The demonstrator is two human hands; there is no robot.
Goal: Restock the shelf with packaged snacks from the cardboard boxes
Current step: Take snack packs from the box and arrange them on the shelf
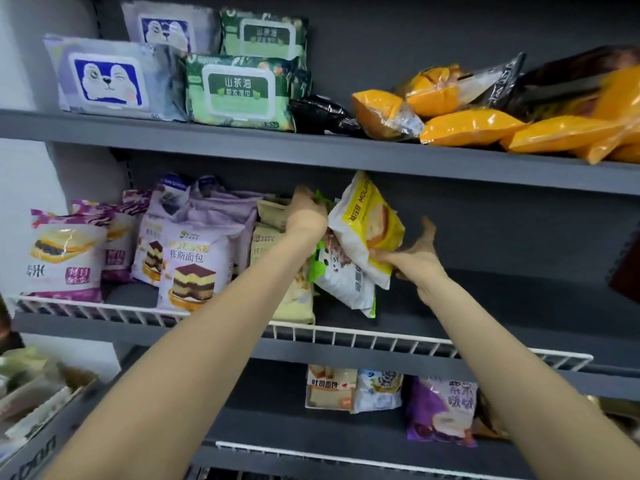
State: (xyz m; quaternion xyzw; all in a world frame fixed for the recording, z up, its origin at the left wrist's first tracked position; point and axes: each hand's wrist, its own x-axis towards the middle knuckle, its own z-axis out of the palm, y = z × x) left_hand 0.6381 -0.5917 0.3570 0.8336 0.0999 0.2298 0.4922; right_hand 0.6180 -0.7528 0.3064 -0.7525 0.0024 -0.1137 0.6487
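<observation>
Both arms reach up to the middle shelf [485, 327] of a grey rack. My right hand [415, 258] pinches the lower edge of a yellow and white bread packet [367, 223] that tilts against the other packets. My left hand [306, 216] grips the top of a green and white snack packet [341, 275] standing just behind the yellow one. Left of them stand beige packets [270, 216], purple cake-bread packets [194, 261] and purple sandwich packets [62, 254]. No cardboard box can be made out with certainty.
A white wire rail [415, 336] fronts the middle shelf, whose right part shows bare grey board. The top shelf holds wet-wipe packs [239, 91] and orange bread bags [467, 126]. The lower shelf carries toast and purple packets [440, 410]. Goods lie at the lower left [31, 393].
</observation>
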